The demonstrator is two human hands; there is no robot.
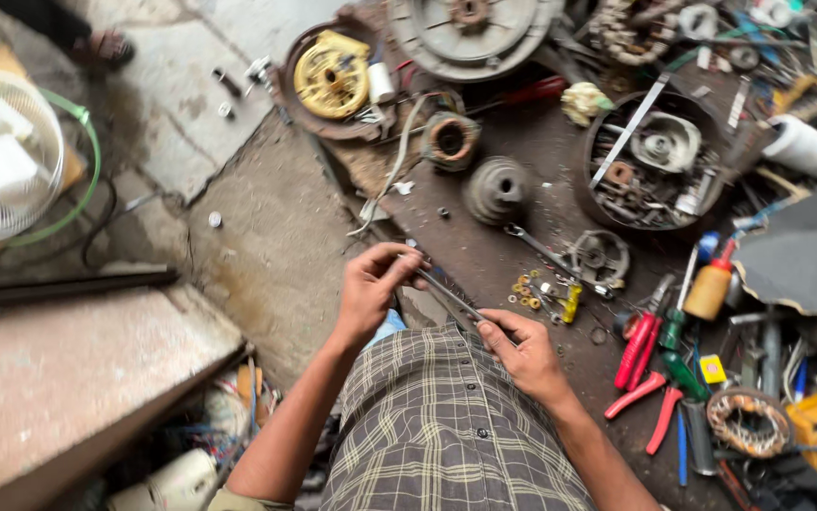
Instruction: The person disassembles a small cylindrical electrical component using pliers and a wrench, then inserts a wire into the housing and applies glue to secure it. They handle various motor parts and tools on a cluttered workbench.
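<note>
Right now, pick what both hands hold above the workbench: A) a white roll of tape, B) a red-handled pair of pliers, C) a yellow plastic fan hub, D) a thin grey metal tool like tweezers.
D: the left hand and right hand each pinch one end of the thin grey metal tool; the red-handled pliers lie on the bench.

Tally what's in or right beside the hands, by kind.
Hands: 2, left and right
Metal tool held between both: 1
Wrench on bench: 1
Red-handled pliers: 2
Total: 6
</note>
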